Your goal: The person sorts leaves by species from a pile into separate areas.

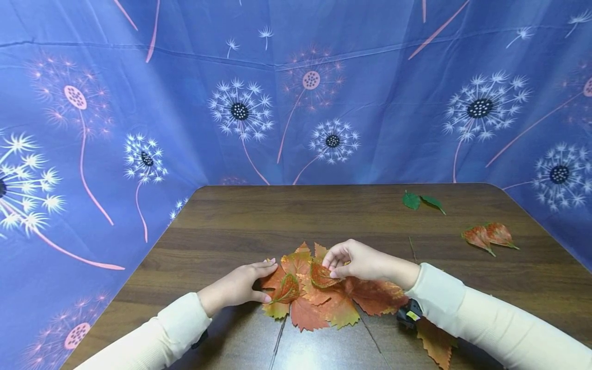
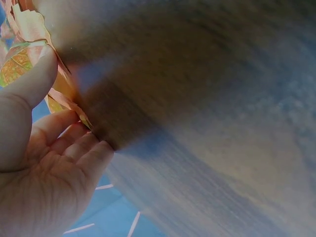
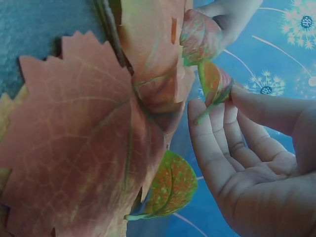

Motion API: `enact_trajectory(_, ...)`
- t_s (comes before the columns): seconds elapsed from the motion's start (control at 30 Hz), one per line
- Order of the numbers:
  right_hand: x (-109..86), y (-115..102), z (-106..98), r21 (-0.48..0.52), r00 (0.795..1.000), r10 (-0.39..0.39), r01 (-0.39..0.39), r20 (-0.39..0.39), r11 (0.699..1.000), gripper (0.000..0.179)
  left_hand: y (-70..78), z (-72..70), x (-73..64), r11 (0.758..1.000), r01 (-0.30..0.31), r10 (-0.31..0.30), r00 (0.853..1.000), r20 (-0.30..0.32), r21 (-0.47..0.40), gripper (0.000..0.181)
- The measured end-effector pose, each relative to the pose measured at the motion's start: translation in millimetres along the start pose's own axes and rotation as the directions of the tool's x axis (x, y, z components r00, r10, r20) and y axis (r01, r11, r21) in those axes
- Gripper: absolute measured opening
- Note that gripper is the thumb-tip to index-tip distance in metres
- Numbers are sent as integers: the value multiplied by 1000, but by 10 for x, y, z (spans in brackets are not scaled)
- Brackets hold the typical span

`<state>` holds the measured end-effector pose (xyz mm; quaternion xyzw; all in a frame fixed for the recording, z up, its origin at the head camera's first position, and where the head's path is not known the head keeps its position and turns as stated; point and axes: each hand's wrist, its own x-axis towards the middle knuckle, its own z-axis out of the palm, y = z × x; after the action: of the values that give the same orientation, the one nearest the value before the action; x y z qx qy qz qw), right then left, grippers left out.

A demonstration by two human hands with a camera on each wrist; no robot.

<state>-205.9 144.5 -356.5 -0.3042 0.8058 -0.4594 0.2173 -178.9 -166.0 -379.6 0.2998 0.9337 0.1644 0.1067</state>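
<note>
Across the middle of the wooden table (image 1: pixel 222 221), we see a pile of leaves (image 1: pixel 311 312) between two hands, overlapping too closely for us to count every one. From the head camera we make out two small leaves on it: one by the thumb of the left hand (image 1: pixel 240 285), the left small leaf (image 1: pixel 288 289), and one at the fingertips of the right hand (image 1: pixel 358 261). The right wrist camera shows us more: the thumb and index finger pinch this pinched leaf (image 3: pixel 211 79), orange with a green edge and stem, and a third small leaf (image 3: pixel 173 185), green-rimmed and red-speckled, juts from the pile nearer that wrist. The left wrist camera reveals the left fingers nearly straight along the pile's edge, the thumb spread away from them and touching leaves. We also count two green leaves (image 1: pixel 410 200) at the far right, two reddish leaves (image 1: pixel 498 234) nearer us, and one orange leaf (image 1: pixel 435 343) partly under the right forearm. The pile's larger leaves are orange, rust and yellow-green, with toothed edges; close up, one large leaf (image 3: pixel 74 113) shows pale branching veins.
</note>
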Motion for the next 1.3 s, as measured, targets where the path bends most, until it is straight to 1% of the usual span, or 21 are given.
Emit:
enact_trajectory(0.1, -9, -21, -24, 39, 1000, 25, -25, -7, 999, 12, 0, -1, -1, 1000, 6, -6, 1000, 4, -7, 76)
enact_trajectory(0.23, -21, -43, -77, 45, 998, 48, -47, -27, 998, 11, 1, -2, -3, 1000, 4, -4, 1000, 5, -4, 76)
enact_trajectory(0.53, -14, -82, -204, 25, 997, 39, -37, -74, 999, 10, -6, 4, -3, 1000, -12, 12, 1000, 0, 12, 76)
enact_trajectory(0.77, -11, -101, -250, 30, 994, 52, -50, -101, 998, 11, -19, 21, 21, 1000, 14, -14, 1000, 9, -21, 75)
enact_trajectory(1.0, -14, -91, -296, 12, 991, 51, -50, -121, 999, 13, -21, 22, 25, 1000, 22, -22, 1000, 7, -22, 75)
enact_trajectory(1.3, -39, -59, -338, 77, 986, 94, -84, -139, 993, 11, -14, 32, 16, 999, 41, -40, 999, 16, -36, 76)
